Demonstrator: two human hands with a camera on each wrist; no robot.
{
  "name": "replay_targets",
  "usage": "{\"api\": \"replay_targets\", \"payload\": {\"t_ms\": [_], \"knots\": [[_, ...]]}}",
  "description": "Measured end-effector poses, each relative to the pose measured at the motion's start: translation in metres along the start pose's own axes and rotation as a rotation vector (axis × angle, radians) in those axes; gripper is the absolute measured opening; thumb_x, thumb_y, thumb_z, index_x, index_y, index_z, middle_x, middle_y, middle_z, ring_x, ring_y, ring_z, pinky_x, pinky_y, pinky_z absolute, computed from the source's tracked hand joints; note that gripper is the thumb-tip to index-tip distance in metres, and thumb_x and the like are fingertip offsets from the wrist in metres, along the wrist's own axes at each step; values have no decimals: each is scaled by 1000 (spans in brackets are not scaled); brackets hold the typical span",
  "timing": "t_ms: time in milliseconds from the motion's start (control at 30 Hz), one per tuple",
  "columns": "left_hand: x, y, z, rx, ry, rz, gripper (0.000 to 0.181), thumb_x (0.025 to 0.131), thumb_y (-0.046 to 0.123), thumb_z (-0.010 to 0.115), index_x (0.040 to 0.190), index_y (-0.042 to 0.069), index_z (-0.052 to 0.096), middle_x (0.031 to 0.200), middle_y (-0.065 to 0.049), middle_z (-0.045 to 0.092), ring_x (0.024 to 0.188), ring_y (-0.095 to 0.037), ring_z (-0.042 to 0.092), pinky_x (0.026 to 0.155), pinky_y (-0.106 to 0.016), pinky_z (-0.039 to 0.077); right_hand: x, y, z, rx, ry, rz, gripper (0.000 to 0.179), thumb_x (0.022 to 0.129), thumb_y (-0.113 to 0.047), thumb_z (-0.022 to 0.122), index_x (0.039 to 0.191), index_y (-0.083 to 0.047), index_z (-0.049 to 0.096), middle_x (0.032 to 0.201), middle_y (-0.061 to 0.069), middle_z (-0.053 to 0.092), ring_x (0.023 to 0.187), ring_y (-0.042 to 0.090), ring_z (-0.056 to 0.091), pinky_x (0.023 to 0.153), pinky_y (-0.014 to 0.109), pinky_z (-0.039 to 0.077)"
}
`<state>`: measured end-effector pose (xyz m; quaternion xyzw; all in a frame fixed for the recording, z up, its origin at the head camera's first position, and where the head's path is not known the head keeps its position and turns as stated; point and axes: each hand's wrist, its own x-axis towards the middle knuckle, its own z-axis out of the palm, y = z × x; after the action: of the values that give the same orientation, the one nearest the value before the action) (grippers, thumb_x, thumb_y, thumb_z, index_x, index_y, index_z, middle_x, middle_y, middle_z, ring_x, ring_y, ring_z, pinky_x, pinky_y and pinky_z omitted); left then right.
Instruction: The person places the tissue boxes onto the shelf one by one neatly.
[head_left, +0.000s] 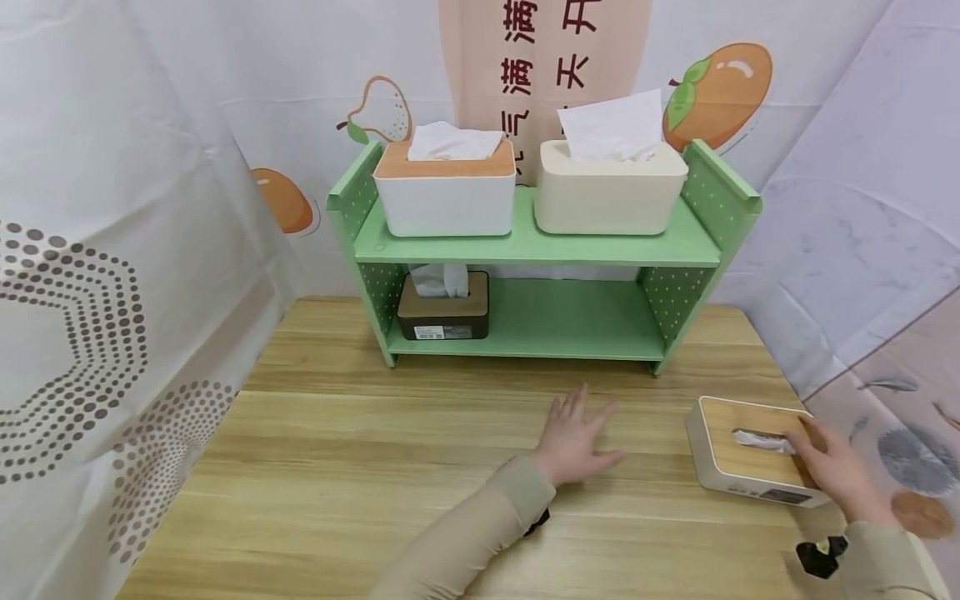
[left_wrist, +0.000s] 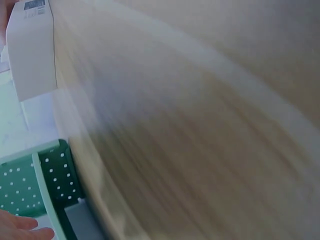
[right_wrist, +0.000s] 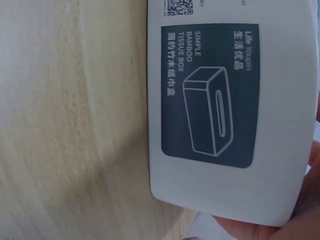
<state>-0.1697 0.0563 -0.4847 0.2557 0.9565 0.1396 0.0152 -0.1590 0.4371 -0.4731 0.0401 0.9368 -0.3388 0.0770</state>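
Note:
A low white tissue box with a wooden lid (head_left: 738,462) lies on the right side of the wooden table, a bit of tissue showing in its slot. My right hand (head_left: 840,471) grips its right end, fingers over the lid and down the end. The right wrist view shows the white side of this tissue box (right_wrist: 225,192) with a dark printed label, and fingers (right_wrist: 245,229) at its end. My left hand (head_left: 573,442), fingers spread and holding nothing, is over the middle of the table, in front of the shelf.
A green two-tier shelf (head_left: 592,312) stands at the back. On top are a white tissue box with orange-brown lid (head_left: 450,204) and a cream tissue box (head_left: 611,196). A dark tissue box with brown lid (head_left: 442,317) sits lower left. Printed cloth (head_left: 187,275) hangs around the table.

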Motion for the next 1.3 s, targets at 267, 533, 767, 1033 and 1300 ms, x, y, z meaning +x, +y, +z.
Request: {"api": "replay_targets", "payload": {"t_ms": [267,533,767,1033,1300], "knots": [[3,16,8,-48,-51,25,73,91,64,41,152,31,19,155,-20,19,144,-33,19,114,-50,21,-2,-7,5,35,6,52,72,102,-43,22,147,8,-1,141,45,15,122,60,27,92,66,29],[2,30,10,-47,-45,56,74,91,65,41,152,31,18,155,-21,20,143,-34,22,113,-47,25,-3,-18,15,41,-45,48,72,101,-48,21,149,0,-2,146,40,10,128,49,35,99,58,32],[0,34,15,-89,-64,64,74,90,68,39,152,33,17,156,-19,17,143,-33,21,111,-46,30,-7,-34,34,162,-98,13,74,101,-47,25,149,4,-1,143,41,20,82,-28,33,67,9,43],[-3,38,15,-125,-90,63,75,89,67,43,151,38,14,156,-19,17,142,-32,26,109,-41,34,-9,-55,53,165,-65,-38,72,102,-44,32,149,5,6,144,40,21,104,-11,49,71,0,34],[-8,39,16,-215,-131,39,77,89,63,48,152,35,12,156,-23,11,136,-33,35,104,-34,41,-14,-72,71,265,-98,-66,72,102,-41,35,150,2,4,147,39,14,119,2,48,93,17,43]]}}
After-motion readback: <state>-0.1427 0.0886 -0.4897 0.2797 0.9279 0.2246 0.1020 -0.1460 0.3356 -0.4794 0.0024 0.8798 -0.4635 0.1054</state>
